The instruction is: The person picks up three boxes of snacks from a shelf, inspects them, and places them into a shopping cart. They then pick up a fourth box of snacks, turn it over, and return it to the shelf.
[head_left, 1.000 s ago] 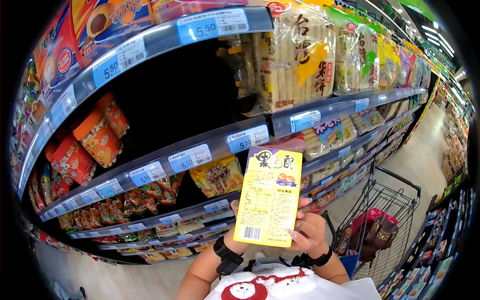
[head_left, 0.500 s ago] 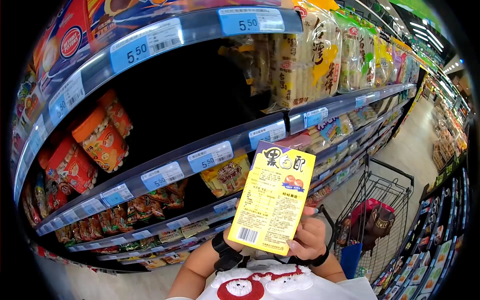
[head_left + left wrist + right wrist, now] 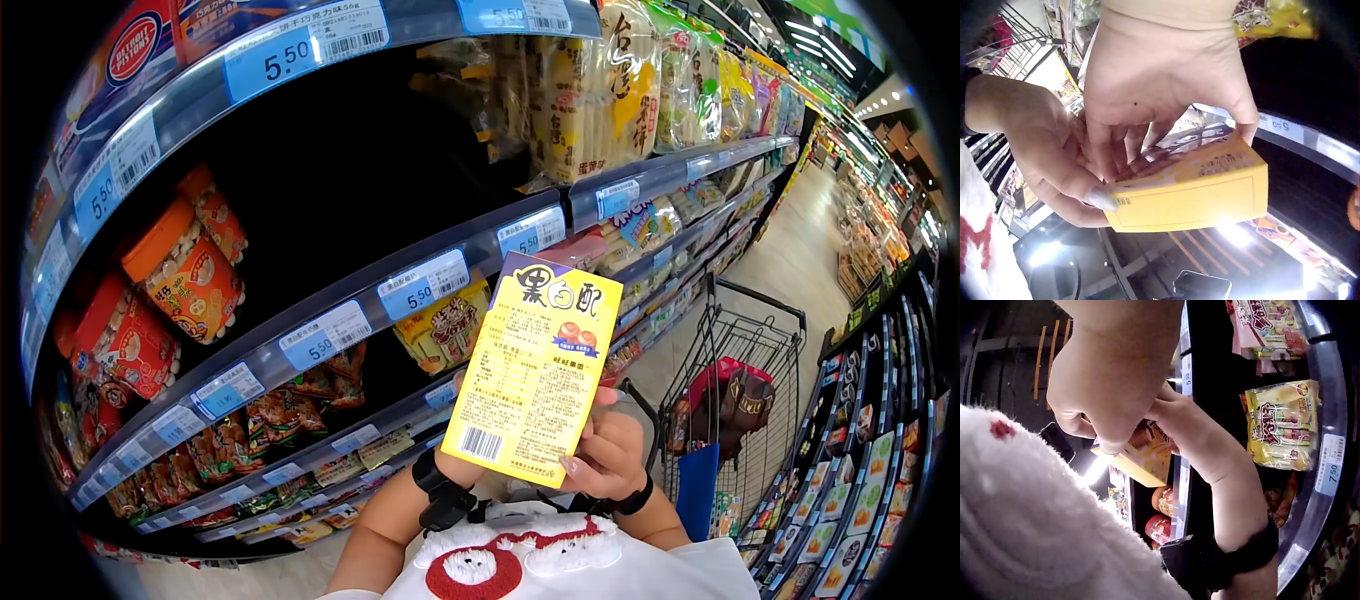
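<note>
A yellow box (image 3: 535, 372) with dark Chinese lettering is held up, its printed back with a barcode turned toward the head camera. My left hand (image 3: 1160, 78) grips it from behind, thumb at one edge and fingers at the opposite side; in the head view the box hides most of this hand. My right hand (image 3: 612, 450) holds the lower right edge, thumb on the printed side. In the left wrist view the thumb of the right hand (image 3: 1054, 162) presses near a corner of the box (image 3: 1191, 203). The right wrist view shows both hands meeting at the box.
A store shelf (image 3: 430, 285) with price tags curves along the left, stocked with orange-lidded tubs (image 3: 190, 280) and bagged snacks (image 3: 440, 325). Packs of rice rolls (image 3: 590, 100) stand on it farther right. A shopping cart (image 3: 690, 350) holding a brown bag (image 3: 745, 400) stands to the right.
The box has tilted, its top leaning to the right, and now sits slightly higher in the head view. Shelf and cart have shifted as the head turned. Both hands keep their hold.
</note>
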Action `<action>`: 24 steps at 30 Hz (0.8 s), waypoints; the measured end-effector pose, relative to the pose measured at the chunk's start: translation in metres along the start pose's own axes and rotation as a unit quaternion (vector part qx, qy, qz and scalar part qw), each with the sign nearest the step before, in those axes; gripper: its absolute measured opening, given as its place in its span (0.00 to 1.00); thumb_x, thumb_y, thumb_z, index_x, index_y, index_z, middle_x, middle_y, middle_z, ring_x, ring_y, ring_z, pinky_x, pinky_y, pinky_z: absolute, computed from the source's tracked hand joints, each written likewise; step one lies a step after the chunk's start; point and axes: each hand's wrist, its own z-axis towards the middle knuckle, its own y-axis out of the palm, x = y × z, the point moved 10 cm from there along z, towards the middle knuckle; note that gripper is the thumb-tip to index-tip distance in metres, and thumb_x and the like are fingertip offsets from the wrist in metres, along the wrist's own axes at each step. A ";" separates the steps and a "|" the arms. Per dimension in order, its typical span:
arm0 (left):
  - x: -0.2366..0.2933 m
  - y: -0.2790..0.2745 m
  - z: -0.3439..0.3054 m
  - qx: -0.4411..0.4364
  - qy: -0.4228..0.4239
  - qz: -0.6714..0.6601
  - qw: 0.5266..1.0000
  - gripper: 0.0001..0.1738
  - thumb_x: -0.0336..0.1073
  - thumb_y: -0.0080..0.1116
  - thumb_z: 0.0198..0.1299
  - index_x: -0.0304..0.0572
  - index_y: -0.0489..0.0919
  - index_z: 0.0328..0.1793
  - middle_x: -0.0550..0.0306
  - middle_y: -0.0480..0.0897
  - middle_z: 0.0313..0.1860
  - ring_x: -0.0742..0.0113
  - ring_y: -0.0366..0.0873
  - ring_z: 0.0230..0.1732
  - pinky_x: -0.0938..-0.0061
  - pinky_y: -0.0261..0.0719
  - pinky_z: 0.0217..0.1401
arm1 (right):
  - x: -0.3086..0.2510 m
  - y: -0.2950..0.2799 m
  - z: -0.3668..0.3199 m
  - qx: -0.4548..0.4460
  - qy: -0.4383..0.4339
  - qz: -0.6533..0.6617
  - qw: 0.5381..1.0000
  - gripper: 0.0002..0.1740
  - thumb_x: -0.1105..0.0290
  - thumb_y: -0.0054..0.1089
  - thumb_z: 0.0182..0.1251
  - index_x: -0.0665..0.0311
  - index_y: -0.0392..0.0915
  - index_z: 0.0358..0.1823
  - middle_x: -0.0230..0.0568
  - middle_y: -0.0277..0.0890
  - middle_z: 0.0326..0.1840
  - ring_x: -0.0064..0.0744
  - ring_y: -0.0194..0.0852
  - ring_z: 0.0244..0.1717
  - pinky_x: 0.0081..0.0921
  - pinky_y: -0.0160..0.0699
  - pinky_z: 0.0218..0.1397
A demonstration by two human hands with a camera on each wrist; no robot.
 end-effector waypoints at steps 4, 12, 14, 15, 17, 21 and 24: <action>-0.002 0.000 -0.004 -0.012 0.001 -0.009 1.000 0.66 0.85 0.40 0.44 0.44 0.45 0.79 0.26 0.51 0.74 0.34 0.53 0.74 0.51 0.64 0.70 | -0.003 0.001 -0.001 -0.017 0.009 -0.006 1.000 0.23 0.62 0.66 0.60 0.53 0.72 0.56 0.31 0.61 0.25 0.26 0.63 0.21 0.21 0.63 0.23; 0.002 0.000 0.002 -0.014 0.013 0.019 1.000 0.65 0.77 0.55 0.44 0.48 0.41 0.80 0.27 0.48 0.75 0.24 0.61 0.66 0.39 0.64 0.67 | 0.003 -0.007 -0.002 0.000 0.042 -0.037 0.998 0.24 0.54 0.64 0.61 0.60 0.70 0.51 0.36 0.69 0.25 0.31 0.64 0.18 0.26 0.64 0.20; 0.014 -0.011 -0.003 0.090 0.018 0.332 0.939 0.67 0.75 0.59 0.42 0.44 0.44 0.79 0.29 0.52 0.74 0.30 0.62 0.68 0.46 0.64 0.69 | 0.003 -0.012 -0.005 0.008 0.038 -0.065 0.997 0.25 0.51 0.60 0.64 0.65 0.70 0.50 0.37 0.70 0.24 0.33 0.64 0.16 0.28 0.64 0.19; 0.015 -0.013 -0.006 0.133 0.025 0.371 0.919 0.67 0.74 0.61 0.40 0.43 0.45 0.79 0.31 0.54 0.74 0.34 0.62 0.69 0.49 0.64 0.71 | 0.005 -0.014 -0.006 0.014 0.040 -0.068 0.997 0.26 0.50 0.59 0.64 0.65 0.70 0.50 0.38 0.71 0.24 0.33 0.64 0.16 0.28 0.64 0.19; 0.017 -0.022 -0.012 0.095 0.017 0.391 0.915 0.56 0.56 0.64 0.49 0.36 0.50 0.77 0.44 0.60 0.73 0.53 0.63 0.71 0.61 0.62 0.73 | 0.008 -0.018 -0.007 0.025 0.045 -0.073 0.996 0.26 0.49 0.57 0.65 0.65 0.70 0.51 0.38 0.71 0.24 0.33 0.64 0.16 0.28 0.64 0.19; 0.019 0.016 -0.017 0.140 0.026 0.512 0.847 0.61 0.50 0.69 0.47 0.38 0.43 0.79 0.48 0.58 0.74 0.60 0.60 0.72 0.65 0.58 0.74 | 0.012 -0.021 -0.009 0.050 0.060 -0.078 0.994 0.27 0.46 0.54 0.66 0.68 0.76 0.46 0.40 0.73 0.25 0.35 0.65 0.16 0.30 0.63 0.18; 0.023 0.031 -0.013 0.101 0.062 0.622 0.774 0.61 0.43 0.71 0.47 0.40 0.41 0.80 0.49 0.55 0.74 0.62 0.59 0.72 0.65 0.57 0.74 | 0.025 -0.012 -0.018 0.016 0.102 -0.039 0.994 0.31 0.42 0.57 0.62 0.69 0.78 0.44 0.42 0.75 0.26 0.39 0.69 0.18 0.32 0.67 0.20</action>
